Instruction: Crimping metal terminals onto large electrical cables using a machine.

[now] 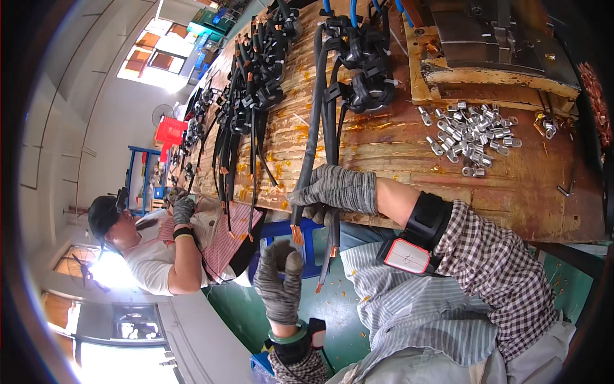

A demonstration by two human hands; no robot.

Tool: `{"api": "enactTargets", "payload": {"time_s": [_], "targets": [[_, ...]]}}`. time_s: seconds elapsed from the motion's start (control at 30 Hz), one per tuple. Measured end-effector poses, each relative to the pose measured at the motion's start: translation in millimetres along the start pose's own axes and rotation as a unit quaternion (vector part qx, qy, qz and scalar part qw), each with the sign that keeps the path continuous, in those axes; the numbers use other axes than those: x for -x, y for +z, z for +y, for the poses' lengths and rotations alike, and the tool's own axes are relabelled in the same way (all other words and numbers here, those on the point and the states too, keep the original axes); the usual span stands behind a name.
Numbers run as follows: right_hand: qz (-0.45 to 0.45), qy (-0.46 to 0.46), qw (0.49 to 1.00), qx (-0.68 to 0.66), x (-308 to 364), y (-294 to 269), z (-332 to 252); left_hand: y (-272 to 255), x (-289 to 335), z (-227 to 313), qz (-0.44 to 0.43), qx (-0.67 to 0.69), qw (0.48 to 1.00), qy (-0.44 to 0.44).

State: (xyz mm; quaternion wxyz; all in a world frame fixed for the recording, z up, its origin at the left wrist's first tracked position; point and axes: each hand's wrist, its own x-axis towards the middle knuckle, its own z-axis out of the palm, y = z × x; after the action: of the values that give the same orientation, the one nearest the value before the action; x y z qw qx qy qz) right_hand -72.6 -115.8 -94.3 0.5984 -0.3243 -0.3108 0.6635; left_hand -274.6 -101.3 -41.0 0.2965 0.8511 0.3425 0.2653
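Observation:
Near the table edge, my right hand (336, 188), in a grey knitted glove, is wrapped round a thick black cable (313, 121). The cable's stripped copper end (297, 235) sticks out below the fingers. Other black cables (334, 232) with bare copper tips hang beside it, partly hidden by that hand. My left hand (279, 281), gloved alike, is below and left of the copper end, apart from it. Its fingers and thumb curve with a gap between them, and nothing shows inside. The cables run up to a bundle of black clamp-like parts (364, 77) on the table.
Silver cable lugs (473, 137) lie heaped on the wooden table (511, 198), before a metal machine (499, 45). More black cable assemblies (249, 83) lie to the left. Another person (166, 246) works at the table's left. A blue plastic stool or crate (312, 249) stands below the edge.

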Motion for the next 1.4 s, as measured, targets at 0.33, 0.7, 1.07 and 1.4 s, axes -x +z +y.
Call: {"api": "enactTargets", "payload": {"time_s": [0.33, 0.7, 1.07, 1.4], "targets": [[0.006, -0.01, 1.0, 0.02, -2.6, 3.6, 1.9, 21.2, -27.0, 11.8, 0.038, -0.35, 0.929, 0.112], [0.007, 0.002, 1.0, -0.011, -1.4, 4.9, 2.6, 6.9, -33.1, -7.3, -0.072, -0.308, 0.941, 0.12], [0.024, -0.004, 1.0, 0.018, -3.3, 5.5, 6.8, -7.8, -28.8, -13.1, -0.137, -0.281, 0.94, 0.137], [0.003, 0.005, 1.0, -0.028, -1.7, 1.5, 3.7, 3.4, -31.9, 1.9, -0.133, 0.088, 0.982, -0.103]]}}
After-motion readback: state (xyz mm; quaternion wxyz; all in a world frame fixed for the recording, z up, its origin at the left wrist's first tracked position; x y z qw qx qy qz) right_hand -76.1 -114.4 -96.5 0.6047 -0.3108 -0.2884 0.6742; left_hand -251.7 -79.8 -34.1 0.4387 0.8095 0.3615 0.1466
